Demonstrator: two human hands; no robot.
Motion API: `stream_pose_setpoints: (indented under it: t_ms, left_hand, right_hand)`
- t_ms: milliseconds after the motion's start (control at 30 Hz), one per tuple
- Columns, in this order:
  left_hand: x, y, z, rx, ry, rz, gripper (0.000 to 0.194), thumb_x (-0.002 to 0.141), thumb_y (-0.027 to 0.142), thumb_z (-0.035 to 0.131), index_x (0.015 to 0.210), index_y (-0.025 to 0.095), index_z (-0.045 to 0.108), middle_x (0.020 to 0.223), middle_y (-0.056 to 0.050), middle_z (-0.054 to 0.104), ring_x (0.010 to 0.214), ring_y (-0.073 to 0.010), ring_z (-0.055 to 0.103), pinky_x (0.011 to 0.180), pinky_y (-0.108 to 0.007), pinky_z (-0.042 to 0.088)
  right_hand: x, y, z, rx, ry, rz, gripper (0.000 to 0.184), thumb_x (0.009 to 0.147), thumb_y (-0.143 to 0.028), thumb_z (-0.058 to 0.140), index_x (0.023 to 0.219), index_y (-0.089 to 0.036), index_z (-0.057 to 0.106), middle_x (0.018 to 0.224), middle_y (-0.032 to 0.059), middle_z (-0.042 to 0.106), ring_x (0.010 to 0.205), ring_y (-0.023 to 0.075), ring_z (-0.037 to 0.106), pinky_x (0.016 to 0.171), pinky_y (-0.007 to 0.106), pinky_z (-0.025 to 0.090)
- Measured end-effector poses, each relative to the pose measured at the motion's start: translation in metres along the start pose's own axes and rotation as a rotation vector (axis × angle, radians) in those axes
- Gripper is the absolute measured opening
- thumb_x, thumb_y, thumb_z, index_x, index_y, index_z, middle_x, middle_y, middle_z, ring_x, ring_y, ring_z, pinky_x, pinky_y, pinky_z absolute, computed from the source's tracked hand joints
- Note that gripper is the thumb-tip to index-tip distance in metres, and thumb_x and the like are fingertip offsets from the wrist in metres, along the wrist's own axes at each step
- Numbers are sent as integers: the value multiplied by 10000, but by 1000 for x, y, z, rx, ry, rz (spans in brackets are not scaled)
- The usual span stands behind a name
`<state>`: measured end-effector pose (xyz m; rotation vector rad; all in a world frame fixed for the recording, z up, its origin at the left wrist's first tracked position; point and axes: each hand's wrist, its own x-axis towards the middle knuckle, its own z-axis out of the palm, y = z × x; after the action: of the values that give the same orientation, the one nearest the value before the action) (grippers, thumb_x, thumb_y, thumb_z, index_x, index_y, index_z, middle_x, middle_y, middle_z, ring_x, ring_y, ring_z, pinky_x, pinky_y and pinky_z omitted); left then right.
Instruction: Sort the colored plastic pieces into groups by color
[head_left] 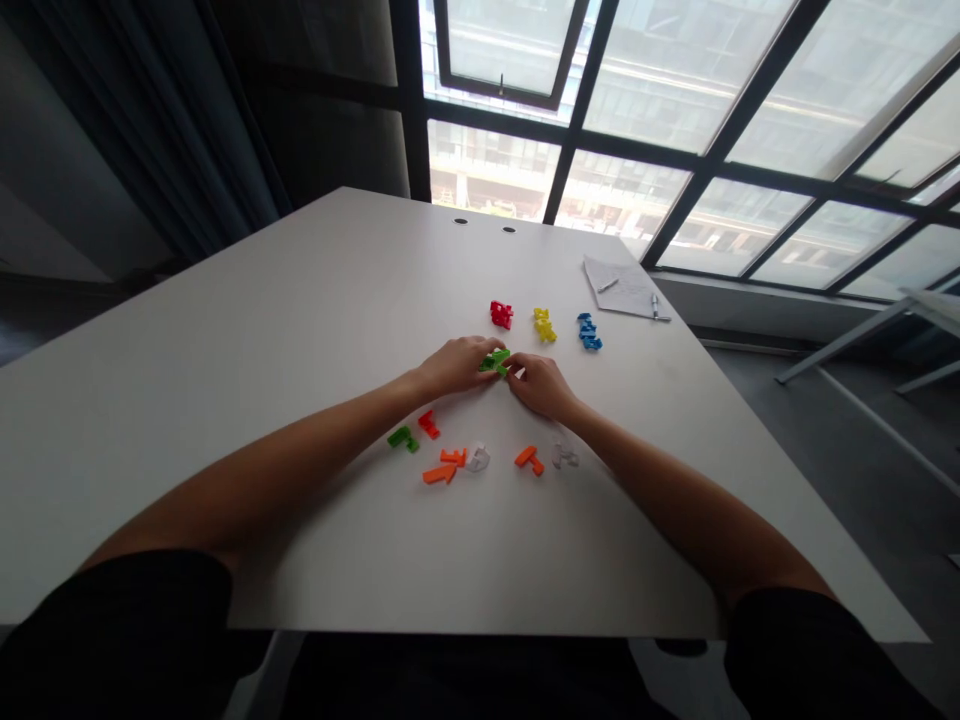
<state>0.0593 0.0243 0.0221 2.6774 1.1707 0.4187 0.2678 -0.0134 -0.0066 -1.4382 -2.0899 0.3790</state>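
Note:
My left hand and my right hand meet at the middle of the white table, fingers pinched together on a cluster of green plastic pieces. Beyond the hands stand a red assembled cluster, a yellow one and a blue one. Loose pieces lie nearer to me: a green piece, a red piece, orange pieces and clear pieces.
A sheet of paper with a pen lies at the table's far right corner. Two cable holes sit near the far edge. Large windows stand behind, and a dark curtain hangs at the left.

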Motion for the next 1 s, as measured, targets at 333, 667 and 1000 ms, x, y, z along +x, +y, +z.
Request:
stream_pose_setpoints:
  t_ms: [333, 667, 1000]
  left_hand:
    - [18, 8, -1, 106, -85, 4, 793, 851, 550, 817, 1546, 318, 515, 1550, -83, 577, 1303, -321, 634, 955, -345, 550]
    - [39, -9, 6, 104, -65, 29, 397, 954, 460, 701, 1315, 298, 731, 1326, -46, 726, 1158, -269, 704, 927, -306, 544]
    - [44, -23, 0, 94, -32, -69, 411, 955, 432, 643, 1345, 316, 704, 1415, -54, 660, 1237, -275, 647, 975, -333, 544]
  right_hand:
    - [4, 13, 3, 140, 166, 96, 187, 820, -195, 625, 995, -232, 571, 854, 6, 733, 675, 183, 660, 707, 310, 487]
    - [7, 32, -5, 181, 218, 146, 111, 805, -268, 605, 906, -241, 569, 850, 13, 709, 675, 185, 632, 751, 341, 499]
    - [3, 27, -1, 138, 229, 100, 93, 814, -249, 597, 906, -237, 588, 886, 20, 727, 668, 178, 629, 769, 337, 507]
